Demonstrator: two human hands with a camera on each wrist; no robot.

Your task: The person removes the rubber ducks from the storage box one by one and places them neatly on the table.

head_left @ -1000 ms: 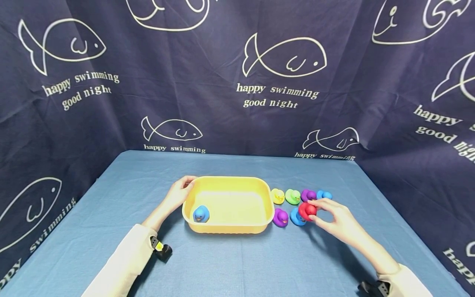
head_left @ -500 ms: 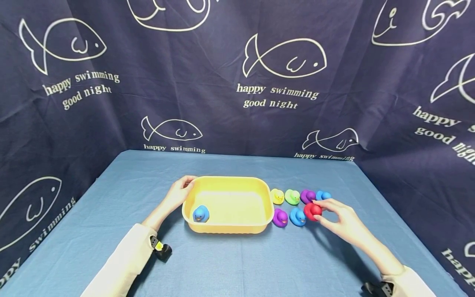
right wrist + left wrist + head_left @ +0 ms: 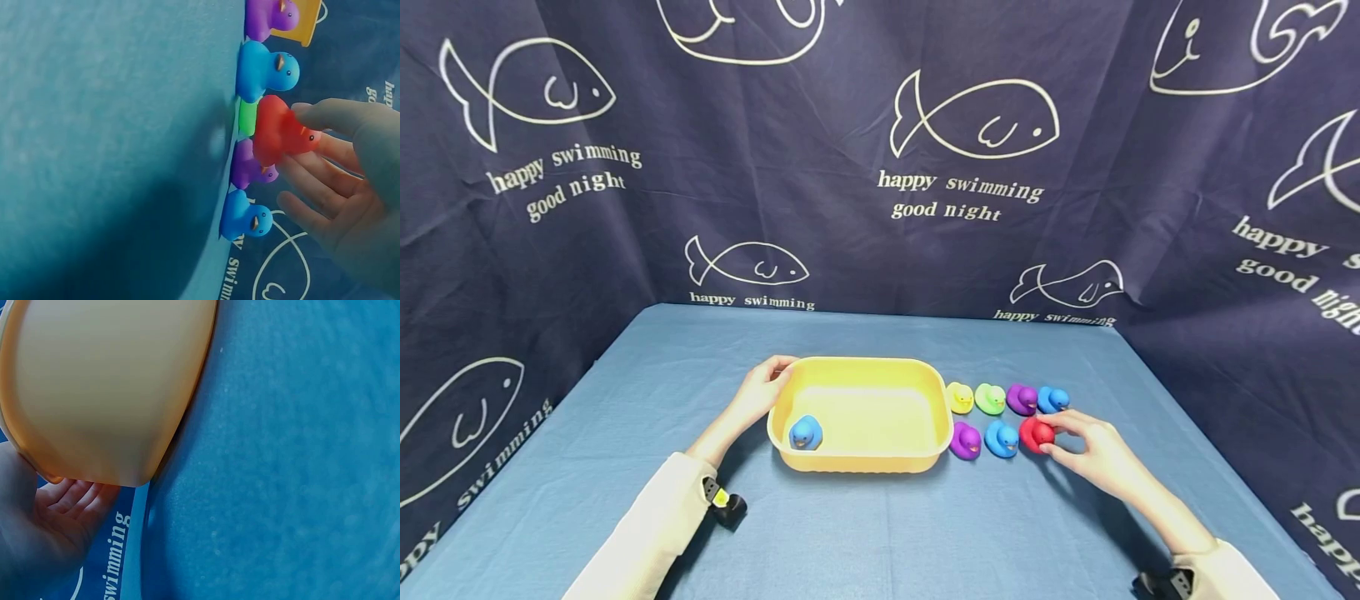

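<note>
In the head view my left hand [image 3: 760, 390] grips the left end of a yellow plastic tub [image 3: 865, 463]. The left wrist view shows the fingers [image 3: 81, 503] reaching behind the tub's end wall [image 3: 94, 425], below its rim. One blue rubber duck [image 3: 805, 433] sits inside at the front left corner. To the right of the tub, my right hand [image 3: 1101, 454] pinches a red rubber duck [image 3: 1036, 435] between thumb and fingers. This duck is at the right end of the front row, beside a blue duck [image 3: 1002, 438] and a purple duck [image 3: 966, 441].
Behind the front row stand a yellow duck [image 3: 959, 397], a green duck [image 3: 990, 399], a purple duck [image 3: 1022, 399] and a blue duck [image 3: 1053, 399]. A blue cloth [image 3: 880, 533] covers the table. Dark fish-print curtain [image 3: 835, 200] encloses the back and sides.
My right hand has carried the red duck rightward, from overlapping the front blue duck to beside it, then lower toward the cloth. The left hand and the tub have stayed put.
</note>
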